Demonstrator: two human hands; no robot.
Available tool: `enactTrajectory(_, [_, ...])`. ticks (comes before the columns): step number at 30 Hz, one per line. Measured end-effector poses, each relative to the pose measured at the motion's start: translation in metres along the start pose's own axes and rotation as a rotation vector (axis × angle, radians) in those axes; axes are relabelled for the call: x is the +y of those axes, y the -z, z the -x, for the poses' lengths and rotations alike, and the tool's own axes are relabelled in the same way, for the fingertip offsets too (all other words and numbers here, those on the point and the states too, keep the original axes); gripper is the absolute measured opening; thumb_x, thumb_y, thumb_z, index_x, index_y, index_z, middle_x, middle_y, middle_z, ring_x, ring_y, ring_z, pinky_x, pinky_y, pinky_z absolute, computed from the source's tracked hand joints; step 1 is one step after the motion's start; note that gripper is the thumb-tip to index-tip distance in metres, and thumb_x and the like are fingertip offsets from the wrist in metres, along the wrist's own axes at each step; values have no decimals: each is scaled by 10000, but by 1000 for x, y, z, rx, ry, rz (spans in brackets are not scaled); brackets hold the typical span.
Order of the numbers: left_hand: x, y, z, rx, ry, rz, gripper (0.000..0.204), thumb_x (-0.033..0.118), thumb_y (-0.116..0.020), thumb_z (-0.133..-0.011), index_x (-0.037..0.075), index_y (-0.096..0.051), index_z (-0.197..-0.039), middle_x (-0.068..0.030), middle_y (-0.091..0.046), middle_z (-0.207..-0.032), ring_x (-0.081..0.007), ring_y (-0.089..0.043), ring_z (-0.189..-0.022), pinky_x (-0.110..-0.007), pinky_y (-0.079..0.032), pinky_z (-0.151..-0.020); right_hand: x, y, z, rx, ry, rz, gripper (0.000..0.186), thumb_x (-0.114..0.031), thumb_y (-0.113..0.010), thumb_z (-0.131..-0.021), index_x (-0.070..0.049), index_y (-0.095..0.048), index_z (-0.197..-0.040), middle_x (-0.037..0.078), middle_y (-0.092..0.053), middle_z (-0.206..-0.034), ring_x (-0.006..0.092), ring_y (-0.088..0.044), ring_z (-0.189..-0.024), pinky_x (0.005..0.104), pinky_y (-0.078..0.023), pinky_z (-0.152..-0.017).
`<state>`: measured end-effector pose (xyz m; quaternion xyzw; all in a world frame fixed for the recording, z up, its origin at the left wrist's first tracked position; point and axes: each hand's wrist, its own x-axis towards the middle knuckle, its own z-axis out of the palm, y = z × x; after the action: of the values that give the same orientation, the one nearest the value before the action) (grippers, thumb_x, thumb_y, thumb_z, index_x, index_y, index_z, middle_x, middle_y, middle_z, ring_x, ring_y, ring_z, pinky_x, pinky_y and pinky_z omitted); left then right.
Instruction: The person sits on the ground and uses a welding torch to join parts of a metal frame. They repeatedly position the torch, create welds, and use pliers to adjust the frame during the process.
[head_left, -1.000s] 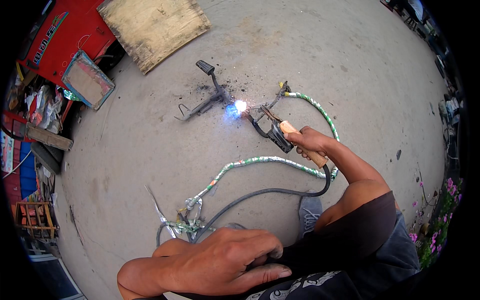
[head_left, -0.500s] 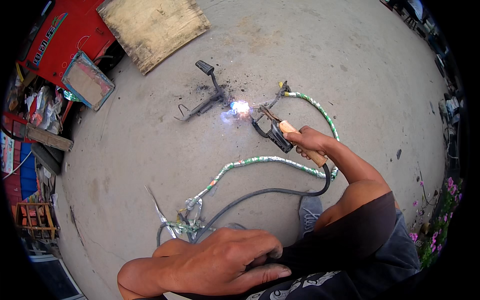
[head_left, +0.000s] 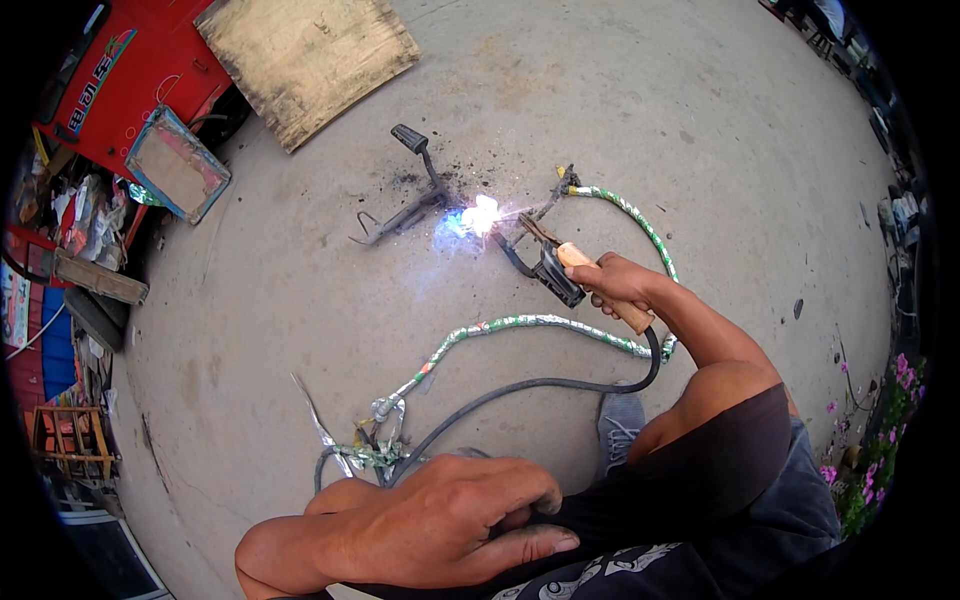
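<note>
Ground: grey concrete, spread out below you and carrying the metalwork and cables.
Red vehicle body: at your far left, cut by the rim of the view.
Wooden board: ahead of you to the left, beside the vehicle body.
Wrapped cable: green-and-silver covering; it curves over the ground in front of you and round your right side.
Black cable: runs from the rear of your tool, then bends left, nearer to you than the wrapped one.
Pedal assembly: dark metal on the ground ahead of you, one pedal at the far left end, another near your tool; glare hides its middle.
Electrode holder: wood-coloured handle, its jaws aimed at the glare.
Left hand: held low in front of your dark clothing, fingers loosely curled, thumb apart from the forefinger; you grip nothing visible with it.
Right hand: your fingers are wrapped firmly around the holder's handle.
Clamp: dark, at the far end of the wrapped cable.
Arc: white-blue, burning at the middle of the assembly.
</note>
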<state>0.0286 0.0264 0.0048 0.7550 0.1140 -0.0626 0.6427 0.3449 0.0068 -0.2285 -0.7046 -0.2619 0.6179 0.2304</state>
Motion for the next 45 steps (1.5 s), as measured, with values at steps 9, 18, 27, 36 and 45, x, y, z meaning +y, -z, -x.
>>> enactTrajectory(9, [-1,-1,0,-5,-1,-1,289,253,-750,-946,-9,-628,-943,-142,-659,-785,-262,-651,-634,-368,-503,-575,-2,2,-2,-2,-13,18,477,-520,-664,-930,-65,-576,-818,25,-538,-660,124,-536,-527,304,-442,-431])
enactTrajectory(18, [-1,-3,0,14,-12,-5,292,257,-752,-944,-6,-627,-952,-138,-653,-767,-267,-643,-624,-370,-499,-571,1,5,-6,-19,-9,5,485,-524,-668,-926,-58,-584,-820,34,-542,-668,131,-536,-531,314,-442,-438])
enactTrajectory(27, [1,-3,0,13,-13,-13,283,258,-747,-950,-1,-632,-956,-135,-652,-767,-263,-648,-633,-367,-501,-572,0,5,-6,-16,-14,-3,499,-528,-674,-920,-43,-589,-832,36,-544,-676,133,-540,-529,317,-445,-433])
enactTrajectory(36, [1,-4,-1,20,-20,-20,300,274,-743,-953,-5,-634,-961,-146,-661,-784,-277,-656,-645,-372,-509,-582,1,6,-9,-26,-10,-25,494,-520,-679,-918,-43,-586,-832,30,-540,-665,126,-533,-514,310,-441,-428])
enactTrajectory(45, [0,-4,-1,12,-14,-17,302,274,-749,-947,-6,-637,-963,-149,-667,-793,-278,-656,-643,-372,-506,-577,-2,7,-8,-19,-22,-12,479,-525,-687,-920,-71,-575,-818,24,-538,-664,123,-527,-510,303,-439,-428])
